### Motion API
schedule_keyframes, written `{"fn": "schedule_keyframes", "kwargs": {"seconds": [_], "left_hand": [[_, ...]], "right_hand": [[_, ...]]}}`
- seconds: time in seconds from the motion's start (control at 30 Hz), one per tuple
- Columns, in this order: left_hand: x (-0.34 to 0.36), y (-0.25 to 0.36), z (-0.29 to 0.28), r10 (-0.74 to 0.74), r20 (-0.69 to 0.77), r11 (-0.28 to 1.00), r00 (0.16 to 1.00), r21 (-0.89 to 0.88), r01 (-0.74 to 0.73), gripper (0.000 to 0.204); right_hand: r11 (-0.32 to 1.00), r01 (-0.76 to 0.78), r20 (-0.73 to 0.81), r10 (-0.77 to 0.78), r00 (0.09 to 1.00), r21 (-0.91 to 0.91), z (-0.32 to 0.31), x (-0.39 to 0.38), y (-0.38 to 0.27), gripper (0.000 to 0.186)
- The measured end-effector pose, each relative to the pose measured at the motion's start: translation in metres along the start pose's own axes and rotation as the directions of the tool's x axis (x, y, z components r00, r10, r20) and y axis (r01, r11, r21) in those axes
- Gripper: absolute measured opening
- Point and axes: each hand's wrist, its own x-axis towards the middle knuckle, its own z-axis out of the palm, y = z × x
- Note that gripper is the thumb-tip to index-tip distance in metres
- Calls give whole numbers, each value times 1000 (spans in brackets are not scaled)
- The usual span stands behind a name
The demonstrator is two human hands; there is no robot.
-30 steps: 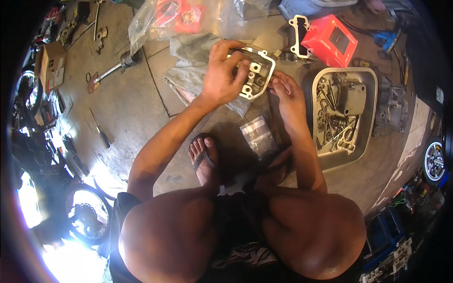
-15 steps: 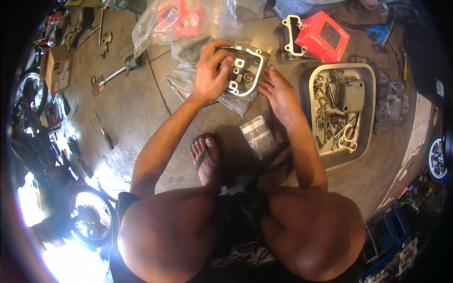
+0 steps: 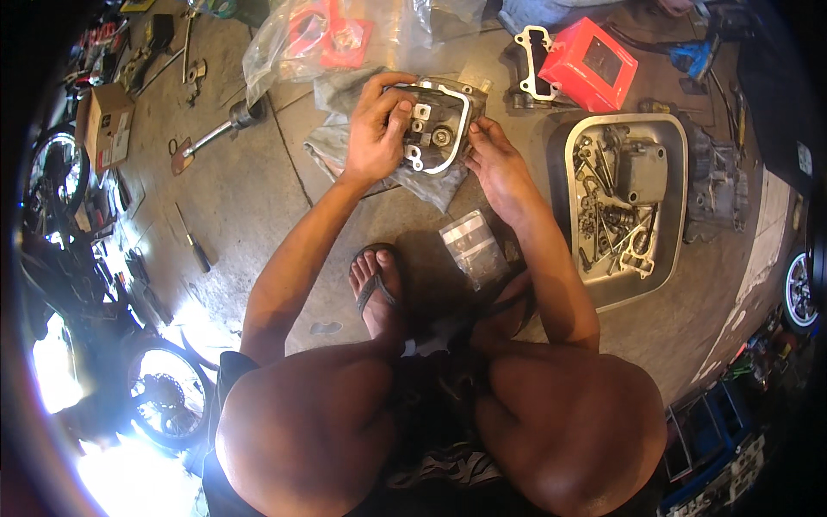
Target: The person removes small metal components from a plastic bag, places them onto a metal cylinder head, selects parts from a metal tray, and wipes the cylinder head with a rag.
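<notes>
Over a grey rag (image 3: 331, 142) on the floor, a metal engine cylinder head (image 3: 441, 136) is held with its open side facing me. Its bright machined rim and the valve parts inside show. My left hand (image 3: 376, 129) grips its left side, thumb over the near face and fingers round the far edge. At the opposite edge, my right hand (image 3: 500, 168) holds on with thumb and fingertips; some of those fingers are hidden behind the casting. Below the right hand, a small clear packet (image 3: 475, 250) lies between my feet.
To the right stands a metal tray (image 3: 680, 207) of bolts and engine parts. Beyond it are a red box (image 3: 594, 67) and a gasket (image 3: 536, 62). Plastic bags (image 3: 392, 43) lie at the far side. A screwdriver (image 3: 198, 252) and a piston-like tool (image 3: 245, 114) lie left.
The cylinder head has shifted slightly left and turned a little in my hands. My right hand has followed it left, its fingers now closed on the edge.
</notes>
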Motion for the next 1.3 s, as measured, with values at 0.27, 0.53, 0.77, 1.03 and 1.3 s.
{"fn": "schedule_keyframes", "kwargs": {"seconds": [0.27,0.53,0.77,1.03,1.3], "left_hand": [[1,-1,3,29,37,995,999,98,-33,18],[2,8,15,53,15,986,998,159,-55,13],[2,3,9,26,28,994,999,107,-29,14],[3,1,5,2,51,998,999,64,-6,14],[3,8,13,35,35,987,999,155,-40,12]], "right_hand": [[1000,9,37,-8,999,-27,-13,9,7,42],[998,-1,-5,1,1000,-55,-17,6,3,40],[974,79,-52,-92,994,-214,-1,-5,-2,37],[942,147,-90,-182,979,-300,7,-7,6,38],[945,117,-19,-128,992,-306,-12,-2,3,36]]}}
